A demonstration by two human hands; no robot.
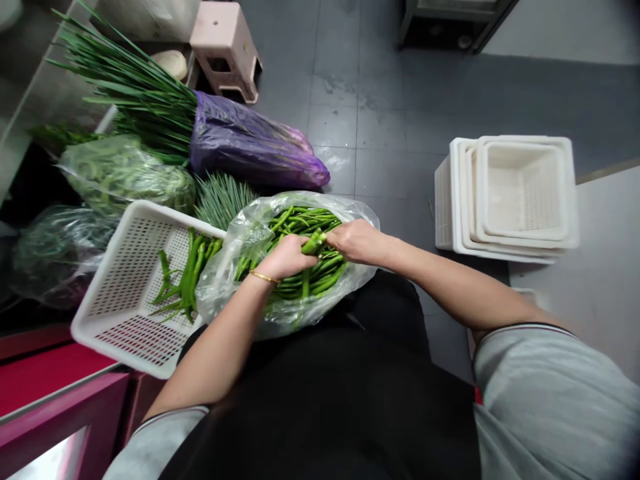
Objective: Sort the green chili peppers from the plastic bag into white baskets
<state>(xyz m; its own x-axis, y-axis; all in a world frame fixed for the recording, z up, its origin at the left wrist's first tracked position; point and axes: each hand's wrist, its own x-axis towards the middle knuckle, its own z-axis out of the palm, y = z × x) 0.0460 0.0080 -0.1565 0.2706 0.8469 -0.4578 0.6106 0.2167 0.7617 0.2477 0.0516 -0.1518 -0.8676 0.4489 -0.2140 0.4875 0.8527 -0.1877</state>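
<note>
A small bunch of green peppers (313, 244) is located above the mouth of a clear plastic bag (245, 230). The peppers are slender, smooth and glossy, with pale stem ends.

The left hand (289, 257) is closed around the bunch. The right hand (356, 241) is curled, its thumb and forefinger pinched at the stem ends. A thin gold-coloured bracelet (265, 277) encircles the left wrist.

The bag is thin, crinkled film, rolled open around a heap of loose peppers (320, 279). Beside it, a rectangular white plastic basket (117, 290) with perforated walls holds further peppers (193, 273), some curved.

Beyond the basket lies a clear bag of pale green vegetables (130, 177). A wrinkled purple plastic sleeve (250, 147) encloses long, narrow green leaves (135, 90). Farther out stand a pink moulded stool (217, 27) and, to the right, nested white baskets (567, 193) on the grey tiled floor (385, 113).
</note>
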